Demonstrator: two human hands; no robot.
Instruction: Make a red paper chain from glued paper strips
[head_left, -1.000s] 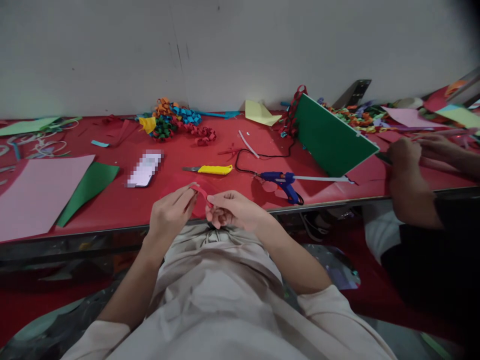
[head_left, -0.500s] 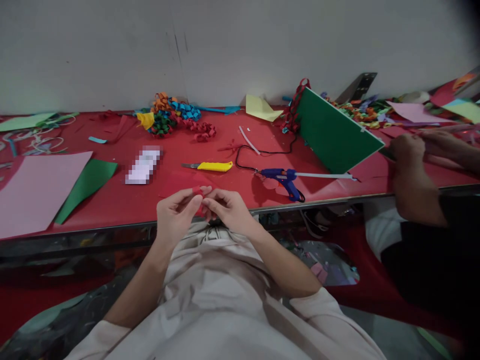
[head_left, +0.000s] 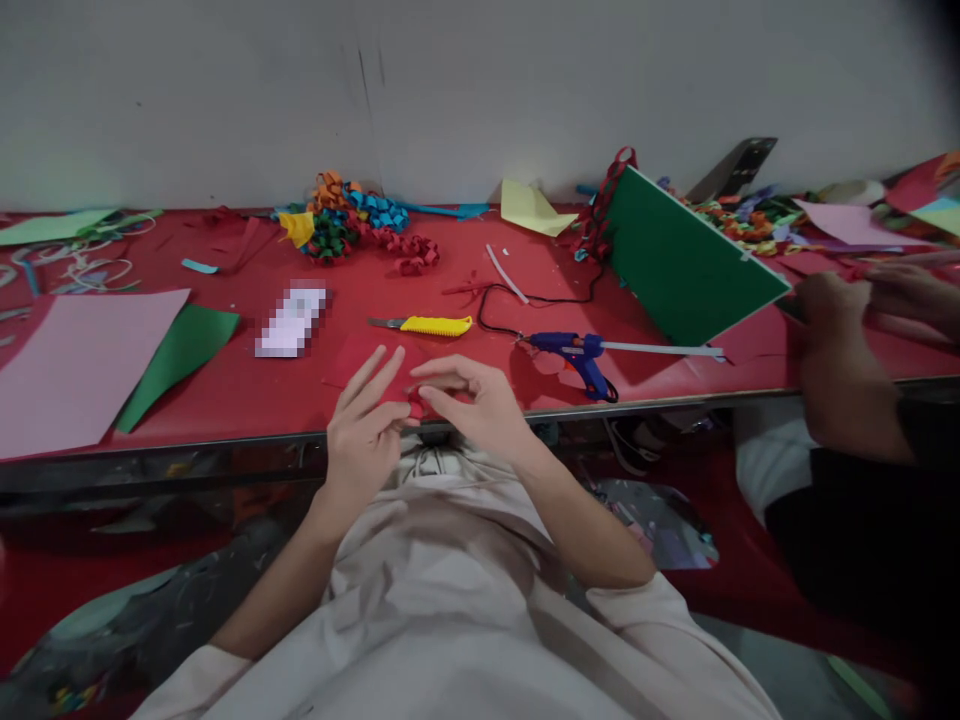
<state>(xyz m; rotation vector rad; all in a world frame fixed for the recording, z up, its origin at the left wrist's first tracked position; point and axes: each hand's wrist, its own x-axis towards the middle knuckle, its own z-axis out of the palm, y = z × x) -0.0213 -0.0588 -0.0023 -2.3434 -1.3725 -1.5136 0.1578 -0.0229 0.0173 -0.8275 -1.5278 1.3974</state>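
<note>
Both my hands meet at the near edge of the red table (head_left: 247,385). Between their fingertips is a small curled red paper strip (head_left: 415,404), mostly hidden. My left hand (head_left: 369,425) pinches it with thumb and lower fingers while its other fingers stretch out toward the table. My right hand (head_left: 472,400) curls over it from the right, fingertips touching the strip. A yellow utility knife (head_left: 429,325) lies just beyond my hands, and a blue glue gun (head_left: 577,352) lies to the right.
Pink paper (head_left: 71,365) and green paper (head_left: 180,355) lie at left. A pile of curled coloured strips (head_left: 352,225) sits near the wall. A green board (head_left: 686,265) leans at right. Another person's hands (head_left: 832,330) work at the far right edge.
The strip was stretched between my hands a second ago; since then my hands have closed together and the strip is bunched between the fingertips. My left fingers have spread out.
</note>
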